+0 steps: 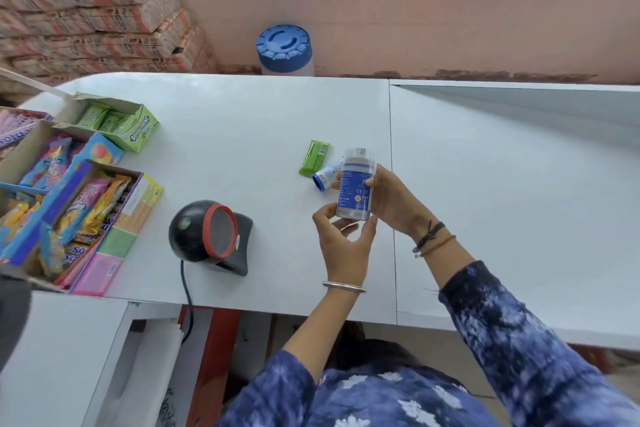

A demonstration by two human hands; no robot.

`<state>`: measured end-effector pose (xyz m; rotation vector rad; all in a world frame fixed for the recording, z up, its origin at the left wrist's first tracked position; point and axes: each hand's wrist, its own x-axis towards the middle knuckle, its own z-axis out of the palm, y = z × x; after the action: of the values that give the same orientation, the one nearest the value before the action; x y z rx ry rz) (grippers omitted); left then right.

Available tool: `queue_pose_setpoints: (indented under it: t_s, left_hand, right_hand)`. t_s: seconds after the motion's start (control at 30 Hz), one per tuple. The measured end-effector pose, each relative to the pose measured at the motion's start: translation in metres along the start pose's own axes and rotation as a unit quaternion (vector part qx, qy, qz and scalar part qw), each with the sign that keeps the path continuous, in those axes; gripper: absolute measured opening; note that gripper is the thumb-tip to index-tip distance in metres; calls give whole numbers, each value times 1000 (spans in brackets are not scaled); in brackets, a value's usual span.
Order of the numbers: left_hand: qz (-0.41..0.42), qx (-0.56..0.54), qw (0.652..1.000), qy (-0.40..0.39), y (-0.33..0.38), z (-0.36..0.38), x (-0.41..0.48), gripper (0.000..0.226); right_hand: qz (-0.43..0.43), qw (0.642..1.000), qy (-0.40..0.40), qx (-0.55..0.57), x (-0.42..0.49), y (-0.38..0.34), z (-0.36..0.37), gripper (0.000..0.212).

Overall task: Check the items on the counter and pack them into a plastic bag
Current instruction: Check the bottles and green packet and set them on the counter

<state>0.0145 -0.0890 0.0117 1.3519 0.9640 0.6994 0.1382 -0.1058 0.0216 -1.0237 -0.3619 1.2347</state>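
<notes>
Bright even daylight, soft shadows, blurred and bowed edges

A small shop's checkout: a barcode scanner [210, 236] sits on the white desk [242, 135], open candy and gum display boxes [69, 191] beside it, bulk packs [93, 7] stacked behind.

A pale grey desk [242, 121] spans the view, with a seam running front to back right of centre. At its left edge sit open cardboard boxes of sweets [79, 204] and, behind them, a green gum box [121, 121]. A black scanner [211, 236] with a red ring stands near the front edge, its cable dropping over it. Mid-desk lie a green gum pack [314, 158] and a blue-capped tube [325, 177] — touching, the tube partly hidden.
</notes>
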Motion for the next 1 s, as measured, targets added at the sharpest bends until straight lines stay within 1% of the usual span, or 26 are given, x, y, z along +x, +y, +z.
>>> queue_pose_setpoints:
  t_s: [0.07, 0.13, 0.23, 0.27, 0.33, 0.37, 0.4, 0.47, 0.5, 0.6, 0.7, 0.77, 0.8, 0.87, 0.9, 0.93, 0.97, 1.0]
  left_hand:
    - [-22, -31, 999, -5, 2, -3, -1, 50]
    - [-59, -104, 993, -5, 4, -11, -1, 42]
    - [-115, -226, 967, -1, 6, -31, -1, 33]
    - [-125, -274, 954, -4, 6, -40, -1, 34]
    - [-130, -373, 918, -5, 7, -56, -1, 51]
    - [-132, -411, 902, 7, 8, -65, 1, 58]
    - [-133, -439, 888, 25, 10, -72, 2, 56]
    - [-138, -472, 868, 69, 13, -84, 7, 37]
    - [-135, -485, 860, 86, 13, -90, 11, 32]
    - [-128, -513, 842, 105, 18, -98, 17, 31]
    - [-125, -526, 833, 114, 22, -104, 20, 31]
    - [-124, -526, 834, 111, 23, -105, 22, 31]
    - [-127, -517, 840, 104, 22, -106, 21, 31]
    - [-156, -466, 868, 73, 19, -103, 22, 29]
    - [-176, -408, 894, 62, 16, -100, 24, 26]
    - [-188, -322, 926, 60, 13, -95, 27, 23]
    - [-184, -217, 957, 62, 10, -90, 32, 21]
    - [-158, -109, 980, 61, 6, -85, 38, 21]
  right_hand:
    - [-14, 1000, 7, -5, -1, -2, 4, 42]
    - [-23, 999, 20, -8, -2, -1, 10, 45]
    - [-28, 996, 38, -69, -1, 5, 31, 52]
    - [-31, 993, 39, -107, 1, 8, 43, 52]
    - [-43, 981, 39, -183, 5, 10, 70, 53]
    - [-55, 973, 44, -220, 7, 11, 85, 55]
    - [-73, 961, 53, -261, 11, 14, 98, 57]
    - [-113, 937, 64, -325, 17, 18, 122, 61]
    - [-129, 927, 63, -345, 19, 20, 134, 63]
    - [-169, 904, 59, -387, 23, 24, 153, 68]
    - [-187, 890, 56, -411, 25, 27, 165, 69]
    - [-193, 883, 57, -425, 27, 28, 165, 69]
    - [-195, 880, 57, -429, 28, 29, 163, 69]
    - [-204, 869, 71, -445, 26, 30, 148, 67]
    - [-208, 861, 86, -456, 24, 31, 135, 65]
    - [-209, 852, 106, -468, 20, 32, 121, 62]
    - [-206, 842, 132, -480, 15, 34, 104, 60]
    - [-205, 831, 159, -493, 9, 35, 87, 60]
